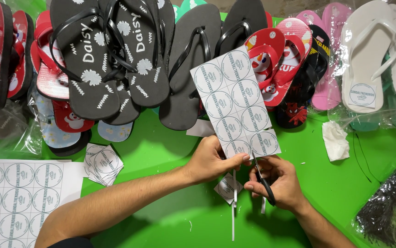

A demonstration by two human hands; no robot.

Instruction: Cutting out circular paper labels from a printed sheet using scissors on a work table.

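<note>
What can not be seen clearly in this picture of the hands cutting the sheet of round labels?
- Scissors, head view: the handles are wrapped by the right hand; the blades are thin and partly behind the label sheet.
- Cut label: half covered by the left hand.
- Second label sheet: cut off by the left and bottom edges.
- White sandals: blurred by a clear plastic bag, and the right one runs off the frame.
</note>
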